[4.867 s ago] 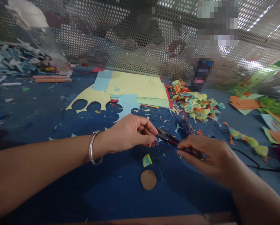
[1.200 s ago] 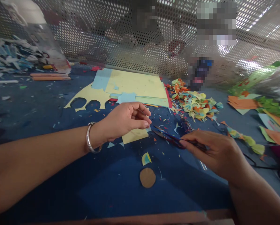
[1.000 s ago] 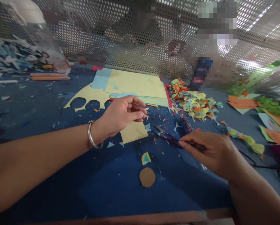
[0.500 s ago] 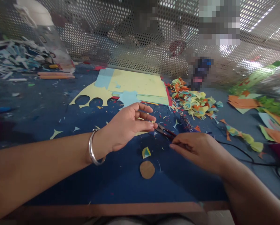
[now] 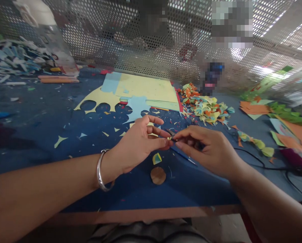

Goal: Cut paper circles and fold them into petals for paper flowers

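Head view, looking down at a blue table (image 5: 39, 135) that's covered in paper bits; the only real container I can spot is a clear plastic jar (image 5: 48, 44) at the far left, up against the perforated metal screen (image 5: 110, 37), and it's too blurry to tell what's in it; next to it there's a heap of white and blue strips (image 5: 11, 60) and 2 orange sticks (image 5: 57, 81) lying loose on the table.

Now the hands; the left hand (image 5: 138, 145), with a silver bangle (image 5: 100, 170) on the wrist, has thumb and forefinger pressed together on a small yellow scrap (image 5: 169, 138); the right hand (image 5: 209, 152) is curled closed round a pair of dark snips (image 5: 173, 136), mostly hidden in the fist, with only the tip poking out; that tip sits right at the scrap, touching or nearly, can't tell which; both sets of fingertips meet there, just above the table, around the middle of the view.

Just below the hands on the table are a folded yellow and blue piece (image 5: 156, 158) and a brown paper disc (image 5: 158, 175), near each other but apart; behind the left hand lie a stack of yellow sheets (image 5: 146, 88), a yellow sheet with round holes (image 5: 92, 100) cut out of it and a light blue cut-out (image 5: 138, 106); to the right of the stack is a pile of mixed colour offcuts (image 5: 206, 108); further right, orange and green paper (image 5: 279, 113); a black cable (image 5: 252, 156) runs by the right wrist.
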`<act>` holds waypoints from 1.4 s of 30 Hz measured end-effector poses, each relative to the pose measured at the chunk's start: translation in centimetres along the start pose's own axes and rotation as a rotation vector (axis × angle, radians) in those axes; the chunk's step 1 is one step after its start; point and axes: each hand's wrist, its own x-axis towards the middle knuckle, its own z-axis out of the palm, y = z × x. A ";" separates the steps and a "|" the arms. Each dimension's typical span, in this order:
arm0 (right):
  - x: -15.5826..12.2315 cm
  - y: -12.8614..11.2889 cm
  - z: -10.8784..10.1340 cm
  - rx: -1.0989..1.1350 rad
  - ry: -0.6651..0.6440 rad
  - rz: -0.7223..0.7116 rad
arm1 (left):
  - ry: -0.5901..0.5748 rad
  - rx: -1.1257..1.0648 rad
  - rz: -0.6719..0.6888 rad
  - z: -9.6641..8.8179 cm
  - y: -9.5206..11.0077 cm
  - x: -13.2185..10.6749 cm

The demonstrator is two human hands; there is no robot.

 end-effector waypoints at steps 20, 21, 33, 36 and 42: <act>-0.2 0.7 2.1 0.035 0.072 -0.027 | -0.009 0.182 0.121 -0.5 -1.2 0.3; -0.2 0.7 2.1 0.038 0.077 -0.026 | -0.005 0.193 0.123 -0.5 -1.2 0.3; -0.5 1.0 2.3 0.060 0.093 -0.048 | 0.003 0.228 0.134 -0.3 -1.5 0.5; -0.5 1.0 2.3 0.071 0.089 -0.050 | 0.006 0.190 0.140 -0.4 -1.7 0.5; -0.3 1.2 2.6 0.087 0.106 -0.067 | 0.026 0.199 0.174 -0.4 -1.9 0.5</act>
